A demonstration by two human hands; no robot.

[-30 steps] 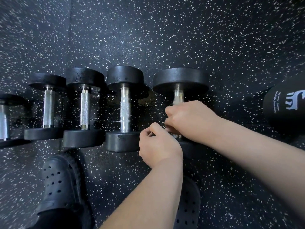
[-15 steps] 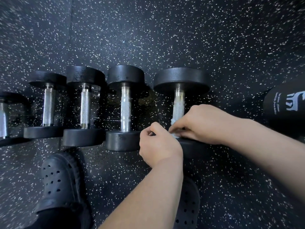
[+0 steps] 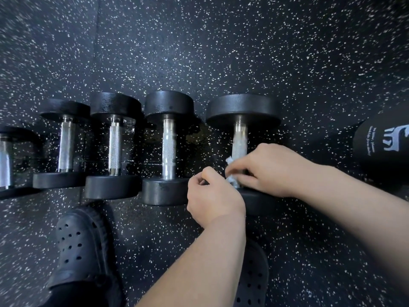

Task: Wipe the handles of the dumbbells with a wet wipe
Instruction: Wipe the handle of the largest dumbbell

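Wipe [image 3: 229,181], white and bunched, is held against the near end of the handle [image 3: 240,140] of the rightmost dumbbell [image 3: 243,109], which lies on the floor [image 3: 221,52]. The wipe is pinched by the right hand [image 3: 265,169]. The left hand [image 3: 214,196] is curled just beside it, at the near head; whether anything is gripped cannot be told. Four more dumbbells [image 3: 168,149] are lined up leftward. A black cylinder [image 3: 382,147] is noted far right, clogs [image 3: 81,247] below.

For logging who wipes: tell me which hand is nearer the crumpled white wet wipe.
Right. The right hand pinches the crumpled white wet wipe against the rightmost dumbbell's knurled steel handle; the left hand is curled just beside it, lower left, contact unclear.
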